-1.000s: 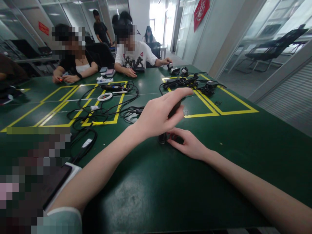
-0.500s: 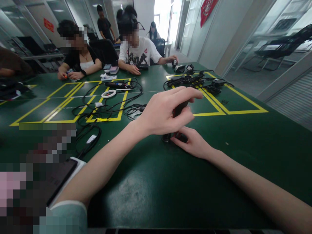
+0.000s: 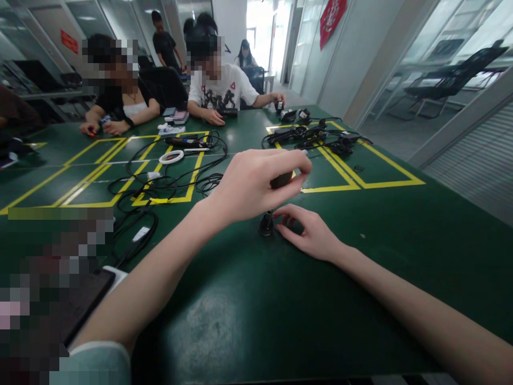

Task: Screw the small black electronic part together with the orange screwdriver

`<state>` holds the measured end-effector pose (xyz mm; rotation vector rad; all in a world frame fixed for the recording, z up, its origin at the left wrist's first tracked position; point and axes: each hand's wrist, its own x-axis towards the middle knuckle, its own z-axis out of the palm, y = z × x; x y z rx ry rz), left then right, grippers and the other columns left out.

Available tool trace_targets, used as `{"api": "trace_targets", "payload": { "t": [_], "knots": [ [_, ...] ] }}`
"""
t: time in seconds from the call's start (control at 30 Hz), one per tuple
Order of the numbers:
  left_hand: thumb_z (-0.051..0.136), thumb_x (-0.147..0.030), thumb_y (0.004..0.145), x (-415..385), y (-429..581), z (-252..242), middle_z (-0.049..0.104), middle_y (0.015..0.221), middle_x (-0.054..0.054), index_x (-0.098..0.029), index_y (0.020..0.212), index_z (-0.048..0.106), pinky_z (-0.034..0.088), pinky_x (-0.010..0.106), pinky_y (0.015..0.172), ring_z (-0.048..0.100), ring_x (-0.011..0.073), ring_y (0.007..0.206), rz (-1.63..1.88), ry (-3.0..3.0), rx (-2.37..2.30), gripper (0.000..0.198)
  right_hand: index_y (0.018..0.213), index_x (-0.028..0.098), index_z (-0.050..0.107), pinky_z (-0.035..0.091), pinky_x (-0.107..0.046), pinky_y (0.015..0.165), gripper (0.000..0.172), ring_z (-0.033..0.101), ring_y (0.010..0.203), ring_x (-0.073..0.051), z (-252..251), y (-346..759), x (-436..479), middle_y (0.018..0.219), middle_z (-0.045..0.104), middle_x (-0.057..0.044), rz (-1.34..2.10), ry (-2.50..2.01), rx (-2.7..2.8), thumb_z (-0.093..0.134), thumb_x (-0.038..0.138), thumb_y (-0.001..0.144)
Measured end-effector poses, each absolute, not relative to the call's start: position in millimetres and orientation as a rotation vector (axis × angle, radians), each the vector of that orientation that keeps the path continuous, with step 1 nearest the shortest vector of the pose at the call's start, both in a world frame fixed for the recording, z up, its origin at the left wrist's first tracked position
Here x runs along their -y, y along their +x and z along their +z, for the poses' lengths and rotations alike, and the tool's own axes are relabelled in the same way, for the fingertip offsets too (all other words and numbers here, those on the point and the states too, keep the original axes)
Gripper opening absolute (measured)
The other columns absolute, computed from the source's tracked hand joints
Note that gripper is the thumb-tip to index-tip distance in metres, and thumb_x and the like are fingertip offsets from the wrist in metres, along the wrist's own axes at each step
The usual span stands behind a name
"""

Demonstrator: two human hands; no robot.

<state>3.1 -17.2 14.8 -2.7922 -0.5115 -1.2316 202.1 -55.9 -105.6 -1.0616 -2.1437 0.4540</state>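
Observation:
My left hand [image 3: 260, 182] is raised over the middle of the green table [image 3: 320, 315], its fingers curled round a dark, rounded object [image 3: 281, 181] that they mostly cover. Just below it, a small black piece with a round base and narrow upright stem [image 3: 266, 225] stands on the table. My right hand [image 3: 310, 230] rests to the right of that piece. Its thumb and fingers are curved and apart, with the tips close to the stem and base; whether they touch it I cannot tell.
Black cables [image 3: 160, 182] and a white ring [image 3: 171, 156] lie left of centre. More dark cables and adapters [image 3: 304, 136] sit beyond my hands. Yellow tape [image 3: 393, 185] marks rectangles. A phone-like device [image 3: 90, 305] is beside my left forearm. Two people sit across the table.
The view has shifted slightly. My left hand still holds the dark object and sits slightly apart from the black piece, whose stem now shows. My right hand stays beside that piece.

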Motion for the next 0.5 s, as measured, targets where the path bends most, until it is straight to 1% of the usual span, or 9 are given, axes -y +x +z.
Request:
{"api": "trace_targets", "payload": {
  "t": [0.07,0.13,0.17,0.3,0.4,0.5],
  "knots": [
    [0.059,-0.025,0.097,19.0,3.5,15.9,0.072,0.076,-0.001,-0.017,0.089,0.070,0.043,0.023,0.062,0.063,0.0088,0.068,-1.246,-2.795,0.513,0.015,0.103,0.019,0.063,0.053,-0.033,0.067,0.010,0.067,0.075,-0.019,-105.1,202.0,55.9,0.092,0.072,-0.006,0.452,-1.071,2.120,0.059,0.024,0.095],
    [0.058,-0.025,0.097,20.8,3.3,17.4,0.070,0.073,-0.001,-0.017,0.088,0.070,0.042,0.023,0.060,0.062,0.0090,0.066,-1.271,-2.804,0.527,0.017,0.095,0.020,0.060,0.052,-0.032,0.066,0.005,0.064,0.071,-0.018,-104.0,201.8,55.7,0.086,0.069,-0.004,0.453,-1.077,2.105,0.059,0.024,0.095],
    [0.057,-0.022,0.096,21.6,3.1,18.1,0.070,0.075,0.000,-0.016,0.090,0.070,0.042,0.024,0.061,0.062,0.0095,0.067,-1.283,-2.814,0.527,0.016,0.091,0.021,0.059,0.050,-0.032,0.065,0.006,0.063,0.070,-0.018,-103.3,201.7,55.5,0.083,0.068,-0.004,0.453,-1.079,2.103,0.058,0.025,0.095],
    [0.050,-0.012,0.091,20.8,1.5,19.8,0.073,0.093,0.006,-0.014,0.099,0.071,0.049,0.027,0.070,0.066,0.0131,0.080,-1.284,-2.838,0.481,0.022,0.079,0.022,0.050,0.045,-0.030,0.062,0.019,0.056,0.066,-0.017,-102.6,202.0,54.7,0.074,0.059,-0.001,0.415,-1.067,2.106,0.056,0.026,0.097],
    [0.049,-0.011,0.094,16.6,0.9,18.3,0.073,0.096,0.006,-0.015,0.108,0.071,0.051,0.027,0.074,0.067,0.0133,0.085,-1.254,-2.811,0.451,0.026,0.071,0.023,0.045,0.043,-0.030,0.063,0.030,0.055,0.066,-0.017,-105.1,203.2,55.1,0.073,0.057,-0.001,0.384,-1.025,2.128,0.055,0.025,0.098],
    [0.050,-0.013,0.098,12.7,0.8,15.7,0.074,0.097,0.005,-0.017,0.115,0.069,0.051,0.025,0.076,0.068,0.0118,0.086,-1.259,-2.766,0.439,0.026,0.065,0.023,0.042,0.044,-0.030,0.064,0.037,0.057,0.067,-0.016,-103.7,204.5,55.4,0.074,0.060,-0.003,0.373,-0.962,2.152,0.056,0.023,0.099]
  ]
}}
